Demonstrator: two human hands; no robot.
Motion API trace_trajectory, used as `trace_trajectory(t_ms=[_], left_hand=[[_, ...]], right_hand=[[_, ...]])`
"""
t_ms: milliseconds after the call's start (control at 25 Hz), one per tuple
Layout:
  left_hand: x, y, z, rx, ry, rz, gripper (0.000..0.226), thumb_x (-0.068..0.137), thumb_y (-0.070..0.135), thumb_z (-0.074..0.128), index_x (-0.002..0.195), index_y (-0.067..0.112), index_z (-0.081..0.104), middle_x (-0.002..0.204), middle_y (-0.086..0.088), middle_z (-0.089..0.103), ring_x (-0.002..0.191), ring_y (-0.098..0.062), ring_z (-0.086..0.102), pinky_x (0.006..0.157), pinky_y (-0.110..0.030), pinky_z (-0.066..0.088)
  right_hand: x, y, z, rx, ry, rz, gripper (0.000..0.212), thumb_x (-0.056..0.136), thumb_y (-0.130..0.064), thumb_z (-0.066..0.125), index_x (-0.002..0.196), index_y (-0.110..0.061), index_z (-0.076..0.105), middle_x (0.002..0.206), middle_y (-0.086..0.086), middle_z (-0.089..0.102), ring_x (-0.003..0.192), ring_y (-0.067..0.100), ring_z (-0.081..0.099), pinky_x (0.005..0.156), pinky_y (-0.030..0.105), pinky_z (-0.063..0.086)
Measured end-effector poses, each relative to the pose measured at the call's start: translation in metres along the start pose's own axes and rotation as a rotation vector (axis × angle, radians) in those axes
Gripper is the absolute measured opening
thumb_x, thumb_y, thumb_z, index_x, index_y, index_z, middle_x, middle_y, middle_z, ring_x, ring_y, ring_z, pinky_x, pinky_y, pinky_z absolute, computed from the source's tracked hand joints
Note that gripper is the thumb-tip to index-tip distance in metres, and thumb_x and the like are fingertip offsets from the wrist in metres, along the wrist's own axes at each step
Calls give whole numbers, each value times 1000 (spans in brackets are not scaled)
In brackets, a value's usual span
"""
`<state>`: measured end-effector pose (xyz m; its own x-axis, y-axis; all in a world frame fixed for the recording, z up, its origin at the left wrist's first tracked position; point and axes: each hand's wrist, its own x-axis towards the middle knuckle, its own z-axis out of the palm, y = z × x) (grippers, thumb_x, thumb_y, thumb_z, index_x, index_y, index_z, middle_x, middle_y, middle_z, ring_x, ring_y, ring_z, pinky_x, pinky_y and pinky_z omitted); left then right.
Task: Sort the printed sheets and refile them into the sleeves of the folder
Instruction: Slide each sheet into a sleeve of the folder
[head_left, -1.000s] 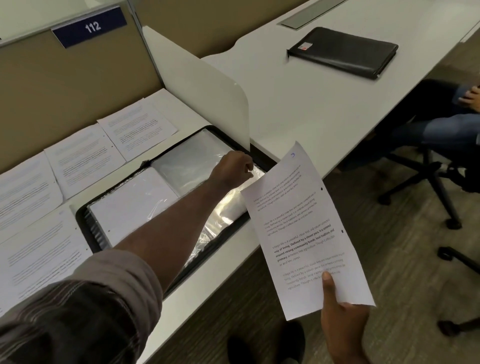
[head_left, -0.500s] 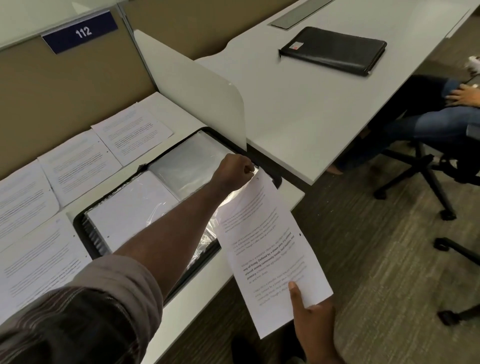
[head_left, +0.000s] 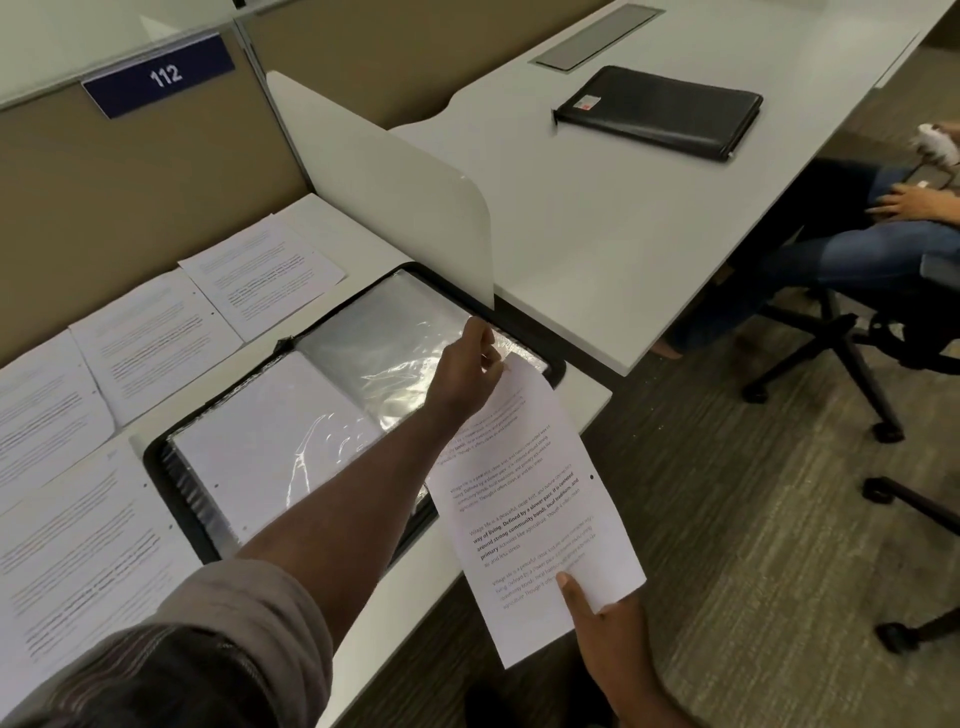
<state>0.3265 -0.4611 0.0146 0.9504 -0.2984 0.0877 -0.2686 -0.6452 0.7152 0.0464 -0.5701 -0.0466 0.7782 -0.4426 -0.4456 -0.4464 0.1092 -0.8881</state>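
An open black folder (head_left: 156, 467) lies on the desk, its clear plastic sleeves (head_left: 384, 338) spread on both sides. The left page holds a white sheet (head_left: 270, 436). My left hand (head_left: 467, 364) reaches across the folder and pinches the edge of the right-hand sleeve near its outer end. My right hand (head_left: 608, 623) grips the bottom of a printed sheet (head_left: 530, 499), thumb on top. That sheet's upper edge meets the sleeve opening right beside my left fingers. Several printed sheets (head_left: 150, 338) lie spread on the desk left of the folder.
A white divider panel (head_left: 384, 176) stands just behind the folder. On the neighbouring desk lies a closed black folder (head_left: 660, 111). A person (head_left: 872, 249) sits at the right on an office chair (head_left: 841, 358). Carpet floor lies below the desk edge.
My right hand has carried the printed sheet up and left, from hanging off the desk edge to its top edge meeting the sleeve at my left fingers. My left hand stayed on the sleeve.
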Motion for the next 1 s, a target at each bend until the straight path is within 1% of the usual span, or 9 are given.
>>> trace_trajectory(t_ms=[120, 280, 360, 440, 560, 640, 760, 920, 1000], left_hand=[[-16, -13, 9, 47, 104, -58, 57, 77, 39, 79, 121, 19, 47, 111, 4, 53, 96, -14, 53, 79, -29, 48], [-44, -41, 24, 157, 45, -225, 59, 76, 45, 76, 122, 22, 47, 117, 1, 51, 106, -18, 49, 89, -38, 45], [-49, -52, 28, 187, 6, -228, 54, 81, 45, 72, 123, 19, 50, 120, -2, 50, 111, -21, 47, 92, -39, 45], [-50, -55, 29, 205, 2, -193, 47, 85, 43, 67, 123, 18, 54, 121, -2, 49, 112, -21, 45, 94, -38, 43], [-54, -54, 30, 228, 33, -159, 38, 90, 37, 62, 122, 17, 56, 120, -3, 49, 110, -20, 43, 92, -34, 39], [-56, -55, 32, 264, 65, -129, 31, 93, 30, 59, 120, 14, 59, 117, -4, 53, 106, -22, 46, 90, -37, 41], [-57, -57, 35, 276, 119, -95, 22, 94, 21, 58, 113, 12, 63, 108, -6, 58, 98, -24, 52, 84, -40, 45], [-57, -57, 36, 236, 132, -100, 13, 96, 24, 55, 101, 16, 64, 95, 0, 61, 87, -19, 54, 79, -41, 47], [-53, -54, 33, 178, 130, -158, 12, 96, 27, 55, 95, 19, 63, 88, 4, 61, 80, -14, 54, 78, -40, 48]], right_hand=[[7, 3, -1, 48, -23, -29, 49, 82, -3, 71, 119, -28, 52, 117, -5, 64, 109, 13, 62, 88, 32, 56], [14, 0, -3, 60, -64, -2, 55, 76, -7, 77, 122, -24, 51, 113, -3, 67, 111, 20, 63, 87, 36, 56], [14, -12, -12, 220, -145, 24, 73, 64, -35, 87, 127, -22, 51, 112, 0, 70, 111, 22, 64, 84, 34, 57], [22, -26, -26, 437, -237, 78, 101, 51, -74, 77, 132, -21, 50, 121, 6, 67, 114, 28, 62, 90, 43, 55], [51, -50, -50, 654, -416, 177, 117, 53, -92, 55, 141, -16, 45, 134, 21, 56, 123, 43, 52, 100, 65, 39], [71, -66, -60, 756, -566, 314, 112, 60, -91, 50, 146, -20, 39, 143, 21, 45, 131, 47, 41, 106, 67, 29], [96, -87, -50, 537, -719, 389, 77, 83, -76, 43, 142, -26, 45, 139, 21, 50, 127, 46, 46, 98, 61, 43], [128, -118, 5, -25, -542, 131, 35, 94, -31, 57, 123, -13, 56, 112, 16, 68, 99, 29, 69, 83, 48, 56], [144, -129, 33, -231, -405, -49, 24, 97, -25, 53, 117, -12, 59, 106, 11, 69, 90, 23, 70, 73, 37, 59]])
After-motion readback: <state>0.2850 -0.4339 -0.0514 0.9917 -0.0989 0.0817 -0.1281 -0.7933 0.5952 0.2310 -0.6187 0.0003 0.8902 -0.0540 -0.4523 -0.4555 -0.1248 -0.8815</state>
